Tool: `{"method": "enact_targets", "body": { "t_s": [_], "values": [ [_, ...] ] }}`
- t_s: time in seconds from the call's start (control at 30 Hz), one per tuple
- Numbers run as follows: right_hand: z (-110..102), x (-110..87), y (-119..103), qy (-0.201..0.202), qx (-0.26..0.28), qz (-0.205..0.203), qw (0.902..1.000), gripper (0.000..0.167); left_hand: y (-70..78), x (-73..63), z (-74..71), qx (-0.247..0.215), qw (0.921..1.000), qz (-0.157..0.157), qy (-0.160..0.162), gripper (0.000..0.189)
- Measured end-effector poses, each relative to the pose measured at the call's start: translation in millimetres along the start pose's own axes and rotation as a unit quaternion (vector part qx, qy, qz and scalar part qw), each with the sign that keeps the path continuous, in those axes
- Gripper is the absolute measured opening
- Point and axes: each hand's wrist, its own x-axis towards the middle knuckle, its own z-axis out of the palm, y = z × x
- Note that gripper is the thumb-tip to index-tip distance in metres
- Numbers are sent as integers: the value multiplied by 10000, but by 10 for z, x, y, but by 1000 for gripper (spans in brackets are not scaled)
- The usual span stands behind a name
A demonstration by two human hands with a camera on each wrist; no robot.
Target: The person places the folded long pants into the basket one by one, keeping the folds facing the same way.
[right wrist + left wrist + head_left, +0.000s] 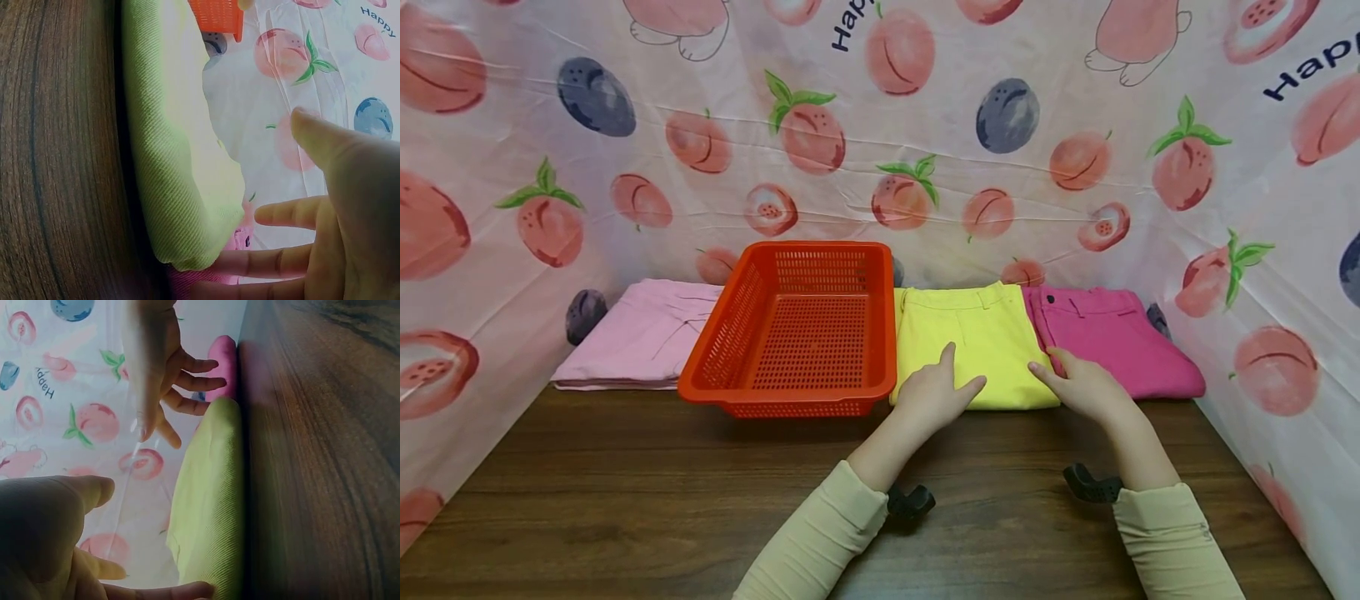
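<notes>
Folded yellow trousers lie on the wooden table between an orange-red plastic basket and folded magenta trousers. My left hand is over their left front part, thumb and fingers spread and holding nothing. Over the right edge of the yellow trousers, by the magenta ones, is my right hand, its fingers extended and apart. In the right wrist view the fingers reach right at the end of the yellow fold. The left wrist view shows a fingertip low beside the yellow fold.
The slatted basket stands left of the yellow trousers, its inner floor visible. Left of it lie folded light pink trousers. A fruit-print cloth hangs behind and along both sides of the brown table.
</notes>
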Motion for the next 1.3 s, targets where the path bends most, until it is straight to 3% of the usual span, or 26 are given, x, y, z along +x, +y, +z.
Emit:
{"method": "enact_targets", "body": {
  "t_s": [0.27,0.6,0.73,0.93,1.03,1.2,1.3],
  "values": [
    [28,16,44,-303,104,213,9993,85,3,-48,38,-148,9991,-214,-340,80],
    [28,-14,99,-733,1487,410,9853,78,16,-76,45,-979,9906,-432,-851,83],
    [28,-4,139,-702,1841,474,9793,72,24,-95,9,-1427,9795,-425,-1359,86],
    [40,13,146,-500,2293,892,9680,65,47,-130,-70,-2117,9507,-310,-2244,91],
    [46,14,139,-400,2453,1019,9632,65,63,-139,-81,-2190,9481,-332,-2282,93],
    [55,11,123,-373,2650,1050,9578,63,82,-132,-54,-2389,9481,-476,-2044,93],
    [68,10,112,-324,2710,1079,9560,59,83,-124,-21,-2805,9388,-656,-1888,92]
  ]
}}
